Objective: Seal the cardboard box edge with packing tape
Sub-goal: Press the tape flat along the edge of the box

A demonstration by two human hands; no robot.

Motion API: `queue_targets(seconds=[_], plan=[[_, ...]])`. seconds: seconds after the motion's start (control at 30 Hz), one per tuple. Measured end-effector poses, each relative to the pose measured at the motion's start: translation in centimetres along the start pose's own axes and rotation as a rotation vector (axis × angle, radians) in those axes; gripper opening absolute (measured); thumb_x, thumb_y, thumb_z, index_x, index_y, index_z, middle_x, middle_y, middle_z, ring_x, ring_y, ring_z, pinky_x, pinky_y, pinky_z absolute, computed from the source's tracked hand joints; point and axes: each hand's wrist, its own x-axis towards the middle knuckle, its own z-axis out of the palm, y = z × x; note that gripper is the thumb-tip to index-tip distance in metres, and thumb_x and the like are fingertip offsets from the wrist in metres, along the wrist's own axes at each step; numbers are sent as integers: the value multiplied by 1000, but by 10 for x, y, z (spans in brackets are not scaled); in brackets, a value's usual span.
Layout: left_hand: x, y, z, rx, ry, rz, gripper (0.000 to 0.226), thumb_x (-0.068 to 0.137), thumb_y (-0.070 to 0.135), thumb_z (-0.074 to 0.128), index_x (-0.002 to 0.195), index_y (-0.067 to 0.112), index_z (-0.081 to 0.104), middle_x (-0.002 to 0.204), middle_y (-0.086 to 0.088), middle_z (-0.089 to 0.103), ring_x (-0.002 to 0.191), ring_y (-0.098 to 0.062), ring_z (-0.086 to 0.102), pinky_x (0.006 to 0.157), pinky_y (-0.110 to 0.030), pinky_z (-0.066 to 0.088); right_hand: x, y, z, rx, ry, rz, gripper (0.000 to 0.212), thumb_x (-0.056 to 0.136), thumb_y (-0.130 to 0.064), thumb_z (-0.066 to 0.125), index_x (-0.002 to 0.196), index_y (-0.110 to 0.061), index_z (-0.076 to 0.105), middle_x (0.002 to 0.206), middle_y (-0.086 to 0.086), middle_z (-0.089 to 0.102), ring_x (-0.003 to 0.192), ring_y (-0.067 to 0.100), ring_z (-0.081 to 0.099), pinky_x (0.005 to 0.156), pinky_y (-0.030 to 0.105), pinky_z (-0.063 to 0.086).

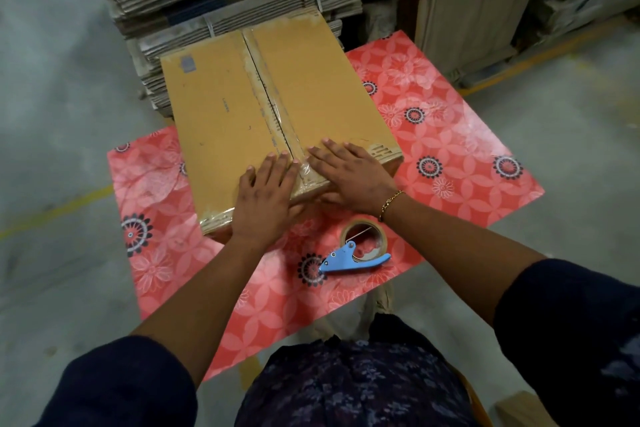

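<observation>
Cardboard box (221, 121) lies flat on the red flowered table (450, 135), its centre seam covered with clear packing tape (273, 114). Left hand (266, 194) and right hand (349, 170) both press flat, fingers spread, on the box's near end either side of the seam, gripping nothing. Just beside the right wrist, a blue tape dispenser (356, 248) rests on the table

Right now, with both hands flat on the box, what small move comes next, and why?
Probably slide both hands outward along the near edge of the box, pressing the tape down. It looks wrinkled between them, and the dispenser lies set aside.
</observation>
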Motion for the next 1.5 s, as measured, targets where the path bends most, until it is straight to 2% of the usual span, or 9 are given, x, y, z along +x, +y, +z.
queue_targets(seconds=[0.37,0.47,0.57,0.83,0.97,1.13,1.23,1.33,1.5], plan=[[-1,0,-9,-51,-90,1,90,79,45,74,155,21,33,164,-7,34,152,-30,30,113,-55,33,-1,5,-5,20,-72,-47,86,89,-43,60,160,-23,16,169,-5,13,156,22,9,123,44,14],[-2,0,-8,-104,-13,-23,77,94,69,41,155,22,36,165,-5,34,152,-27,31,113,-54,30,1,7,-9,103,-64,-35,78,94,-68,28,159,-26,19,169,-6,16,156,19,9,124,45,15],[-1,1,-9,-94,-11,-13,77,98,68,21,154,19,39,163,-7,37,151,-29,34,112,-55,33,1,6,-7,86,-54,-35,81,92,-70,13,159,-25,21,168,-5,19,155,20,12,123,45,18],[2,-2,-6,-31,-99,12,76,91,53,55,155,17,34,164,-10,34,151,-32,31,111,-56,34,0,7,0,22,-14,-50,73,97,-58,39,159,-22,23,167,-2,23,154,25,19,120,46,24],[1,-2,-10,-46,-154,21,92,82,40,70,158,19,24,168,-9,25,155,-32,22,115,-58,29,-2,6,-3,11,-47,-61,87,83,-38,59,159,-21,19,169,-2,18,155,25,15,122,46,20],[-2,-5,-6,-71,-118,15,99,81,68,59,160,21,23,170,-7,21,156,-29,20,117,-55,25,0,3,1,27,-10,-4,85,87,-68,48,157,-24,26,167,-5,24,154,22,19,122,45,22],[-2,0,-4,-80,-46,-26,89,86,76,39,156,22,32,167,-5,30,153,-27,29,115,-55,29,1,3,6,-11,6,-11,84,86,-55,60,156,-24,27,167,-4,25,154,23,20,121,44,22],[-1,3,-2,-58,6,-27,80,89,67,50,152,20,39,162,-7,39,149,-29,37,113,-55,34,2,4,6,-15,-33,-25,90,80,-40,69,157,-21,25,167,-2,24,154,25,20,121,45,23],[1,2,-3,-29,-32,-10,81,85,56,62,152,18,37,162,-9,37,149,-31,36,111,-55,35,-11,-1,-13,88,9,10,81,83,-30,57,157,-16,26,167,5,22,154,26,20,121,45,21]])
